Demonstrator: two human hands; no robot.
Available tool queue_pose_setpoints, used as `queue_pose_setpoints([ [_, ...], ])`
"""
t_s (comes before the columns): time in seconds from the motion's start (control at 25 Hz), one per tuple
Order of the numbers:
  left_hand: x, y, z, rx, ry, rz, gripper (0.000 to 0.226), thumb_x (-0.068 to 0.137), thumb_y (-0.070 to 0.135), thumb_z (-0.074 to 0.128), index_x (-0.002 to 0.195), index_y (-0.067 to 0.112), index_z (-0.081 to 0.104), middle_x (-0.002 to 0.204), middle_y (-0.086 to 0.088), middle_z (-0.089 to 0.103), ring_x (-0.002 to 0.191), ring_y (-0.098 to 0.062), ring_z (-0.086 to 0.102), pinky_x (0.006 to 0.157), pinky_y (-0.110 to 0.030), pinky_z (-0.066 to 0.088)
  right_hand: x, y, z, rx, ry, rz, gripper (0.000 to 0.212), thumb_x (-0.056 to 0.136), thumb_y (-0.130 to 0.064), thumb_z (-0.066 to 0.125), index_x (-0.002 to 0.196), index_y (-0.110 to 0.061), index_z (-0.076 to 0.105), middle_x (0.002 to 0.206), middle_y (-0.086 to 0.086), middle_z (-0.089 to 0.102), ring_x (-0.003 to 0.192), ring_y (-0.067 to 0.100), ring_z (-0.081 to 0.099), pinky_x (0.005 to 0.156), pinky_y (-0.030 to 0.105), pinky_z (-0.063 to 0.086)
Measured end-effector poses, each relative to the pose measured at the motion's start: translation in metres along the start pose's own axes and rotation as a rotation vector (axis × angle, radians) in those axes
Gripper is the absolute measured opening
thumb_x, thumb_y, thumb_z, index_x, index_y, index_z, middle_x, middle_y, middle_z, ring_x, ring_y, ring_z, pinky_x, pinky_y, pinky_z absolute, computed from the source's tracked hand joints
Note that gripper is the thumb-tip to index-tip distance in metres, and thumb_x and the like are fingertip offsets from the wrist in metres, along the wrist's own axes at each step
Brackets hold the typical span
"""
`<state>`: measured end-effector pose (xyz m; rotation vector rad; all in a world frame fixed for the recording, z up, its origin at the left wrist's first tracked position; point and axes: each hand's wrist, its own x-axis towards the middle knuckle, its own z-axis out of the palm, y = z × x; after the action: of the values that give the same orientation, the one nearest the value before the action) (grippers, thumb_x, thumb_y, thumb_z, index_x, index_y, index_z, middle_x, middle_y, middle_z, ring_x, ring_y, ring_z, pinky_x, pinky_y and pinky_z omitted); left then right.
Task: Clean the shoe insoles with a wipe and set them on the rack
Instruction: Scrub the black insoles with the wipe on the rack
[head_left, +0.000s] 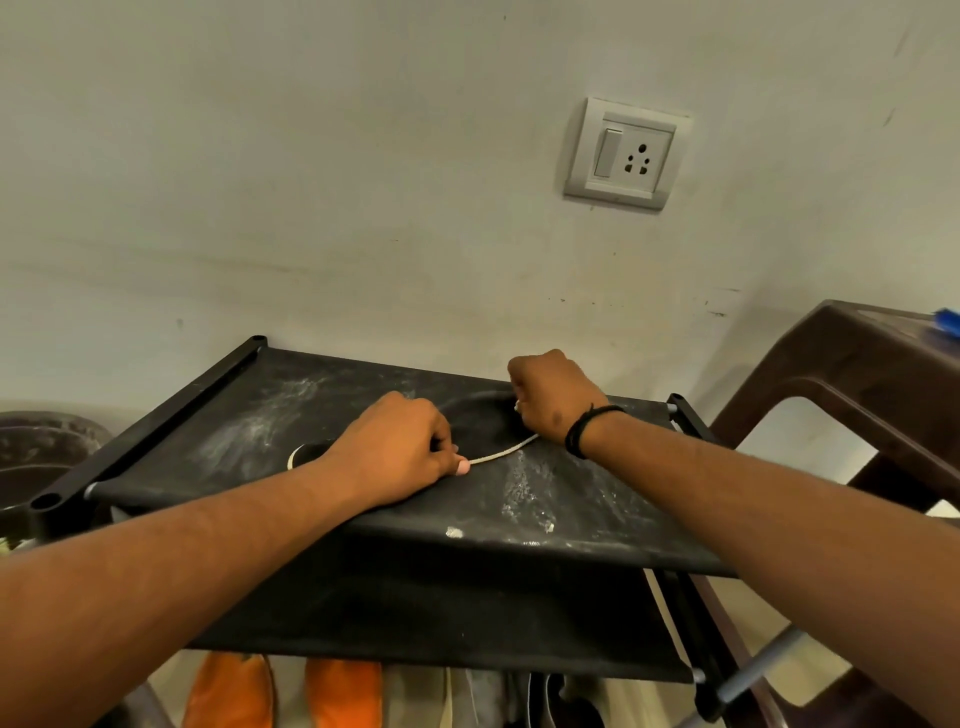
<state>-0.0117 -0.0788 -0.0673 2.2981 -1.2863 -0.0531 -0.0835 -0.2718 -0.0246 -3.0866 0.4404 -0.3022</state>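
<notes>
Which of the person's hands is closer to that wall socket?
The right hand. It grips the far end of the dark insole on the rack, almost directly below the socket. The left hand pinches the insole's near edge, lower and further left.

A black insole (483, 423) with a pale, cream-coloured edge lies flat on the top shelf of the rack (363, 395), towards its right half, running left to right. Its dark face nearly blends into the black, dust-streaked fabric of the shelf. The light rim curves along the near side. Both ends are covered by hands, and a sliver of pale edge peeks out at the left.
</notes>
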Motion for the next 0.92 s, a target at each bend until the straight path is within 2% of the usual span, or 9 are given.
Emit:
queue_pose_setpoints([
  [0.12, 0.000, -0.002, 0.001, 0.014, -0.012, -0.003, 0.027, 0.085, 0.048, 0.075, 0.070, 0.025, 0.074, 0.083, 0.012, 0.077, 0.105, -0.005, 0.069, 0.093, -0.025, 0.051, 0.000, -0.013, 0.006, 0.091, 0.055, 0.021, 0.010, 0.081, -0.005, 0.059, 0.076, -0.014, 0.057, 0.082, 0.008, 0.063, 0.077, 0.026, 0.059, 0.065, 0.034, 0.050],
  [0.24, 0.001, -0.006, 0.001, 0.069, -0.002, 0.009, 0.035, 0.083, 0.050, 0.074, 0.058, 0.027, 0.066, 0.051, 0.006, 0.061, 0.058, -0.008, 0.064, 0.090, -0.042, 0.057, -0.015, -0.046, 0.013, 0.326, -0.067, -0.123, 0.011, 0.076, -0.006, 0.065, 0.071, -0.013, 0.060, 0.073, 0.001, 0.065, 0.072, 0.018, 0.061, 0.069, 0.030, 0.054],
  [0.28, 0.002, -0.007, 0.001, 0.069, -0.006, 0.012, 0.035, 0.083, 0.050, 0.074, 0.059, 0.026, 0.068, 0.049, 0.005, 0.060, 0.055, -0.010, 0.063, 0.089, -0.045, 0.057, -0.014, -0.047, 0.014, 0.326, -0.083, -0.143, 0.011, 0.076, -0.007, 0.067, 0.071, -0.013, 0.059, 0.073, 0.001, 0.065, 0.072, 0.018, 0.061, 0.069, 0.030, 0.054],
  [0.4, 0.001, -0.003, 0.000, 0.015, -0.017, 0.036, 0.027, 0.086, 0.050, 0.072, 0.075, 0.026, 0.077, 0.072, 0.009, 0.074, 0.086, -0.014, 0.072, 0.093, -0.044, 0.056, 0.006, -0.023, 0.008, 0.105, 0.018, -0.010, 0.010, 0.081, -0.009, 0.064, 0.076, -0.014, 0.056, 0.085, 0.009, 0.065, 0.081, 0.027, 0.061, 0.068, 0.033, 0.051],
  [0.44, 0.000, -0.003, 0.001, 0.008, -0.027, 0.047, 0.027, 0.087, 0.050, 0.071, 0.077, 0.025, 0.078, 0.074, 0.010, 0.075, 0.087, -0.015, 0.072, 0.094, -0.044, 0.055, 0.011, -0.013, 0.006, 0.047, 0.053, 0.069, 0.007, 0.082, -0.008, 0.062, 0.080, -0.013, 0.056, 0.090, 0.011, 0.065, 0.084, 0.030, 0.061, 0.068, 0.032, 0.048],
  [0.56, 0.002, -0.011, 0.002, 0.023, -0.036, 0.072, 0.028, 0.086, 0.049, 0.067, 0.073, 0.027, 0.075, 0.055, 0.016, 0.064, 0.066, -0.010, 0.067, 0.095, -0.046, 0.055, 0.015, -0.016, 0.009, -0.004, 0.114, 0.162, 0.009, 0.083, -0.007, 0.060, 0.082, -0.013, 0.053, 0.092, 0.013, 0.063, 0.084, 0.032, 0.060, 0.065, 0.032, 0.044],
  [0.64, 0.003, -0.010, 0.000, 0.052, -0.028, 0.062, 0.028, 0.086, 0.047, 0.069, 0.064, 0.030, 0.069, 0.048, 0.015, 0.057, 0.052, -0.008, 0.058, 0.091, -0.041, 0.055, 0.010, -0.040, 0.018, 0.074, 0.108, 0.102, 0.011, 0.084, -0.008, 0.057, 0.078, -0.015, 0.050, 0.087, 0.011, 0.063, 0.080, 0.030, 0.059, 0.062, 0.031, 0.041],
  [0.8, 0.001, -0.003, -0.002, 0.079, -0.053, 0.062, 0.037, 0.090, 0.039, 0.070, 0.056, 0.026, 0.061, 0.051, 0.006, 0.054, 0.050, -0.010, 0.052, 0.060, -0.026, 0.042, 0.004, -0.068, 0.024, 0.139, 0.014, -0.182, 0.010, 0.085, -0.006, 0.052, 0.079, -0.014, 0.049, 0.083, 0.011, 0.064, 0.076, 0.029, 0.059, 0.064, 0.035, 0.050],
  [0.92, 0.000, -0.009, 0.001, 0.075, -0.055, 0.062, 0.028, 0.091, 0.043, 0.066, 0.071, 0.025, 0.074, 0.061, 0.005, 0.067, 0.070, -0.016, 0.067, 0.078, -0.038, 0.054, 0.006, -0.048, 0.016, -0.033, 0.028, -0.178, 0.007, 0.089, -0.008, 0.055, 0.095, -0.011, 0.057, 0.096, 0.015, 0.066, 0.088, 0.033, 0.061, 0.065, 0.032, 0.041],
])
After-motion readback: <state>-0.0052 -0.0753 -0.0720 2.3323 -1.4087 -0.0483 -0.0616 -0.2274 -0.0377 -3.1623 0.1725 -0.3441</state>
